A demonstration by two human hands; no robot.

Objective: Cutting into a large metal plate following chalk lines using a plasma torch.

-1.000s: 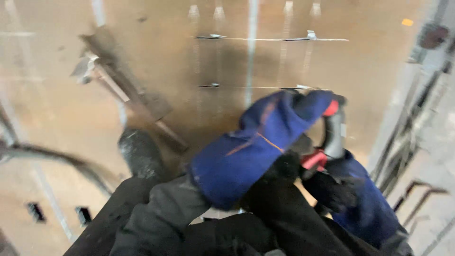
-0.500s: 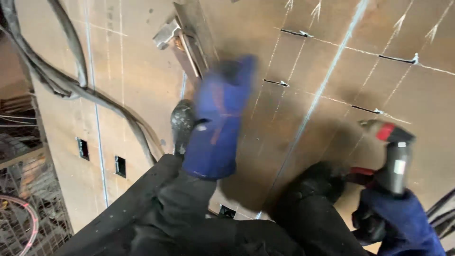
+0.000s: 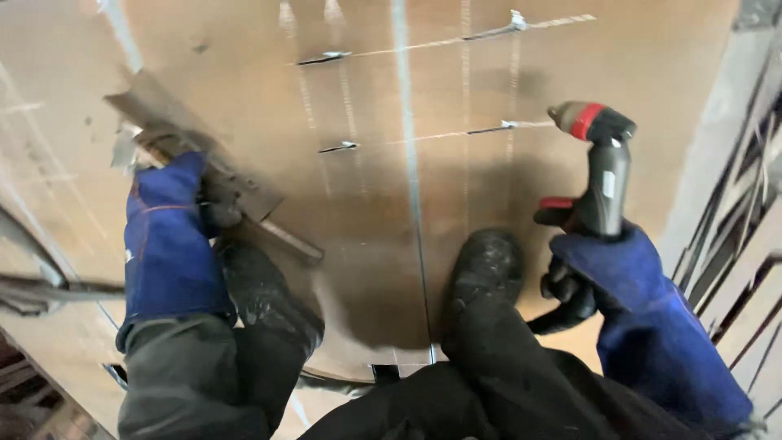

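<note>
I look down at a large rusty steel sheet [image 3: 391, 98] with thin cut lines in it. My right hand [image 3: 619, 269], in a blue glove, grips a dark cutting torch [image 3: 599, 167] with a red band near its tip, held upright above the sheet. My left hand [image 3: 167, 236], also in a blue glove, reaches down to the left and rests on a long metal square or guide bar [image 3: 220, 195] lying on the sheet. Whether its fingers close around the bar is not clear. My two black boots [image 3: 485, 269] stand on the sheet between my hands.
Short cut slots [image 3: 338, 147] and chalk lines cross the sheet ahead. Dark hoses [image 3: 41, 285] run along the left edge. A metal rack with bars [image 3: 733, 244] stands at the right. Small rectangular holes lie near the sheet's near edge.
My left hand dropped from mid-air down onto the metal guide bar at the left. The torch stays in my right hand, now more upright. My view swung back over the sheet.
</note>
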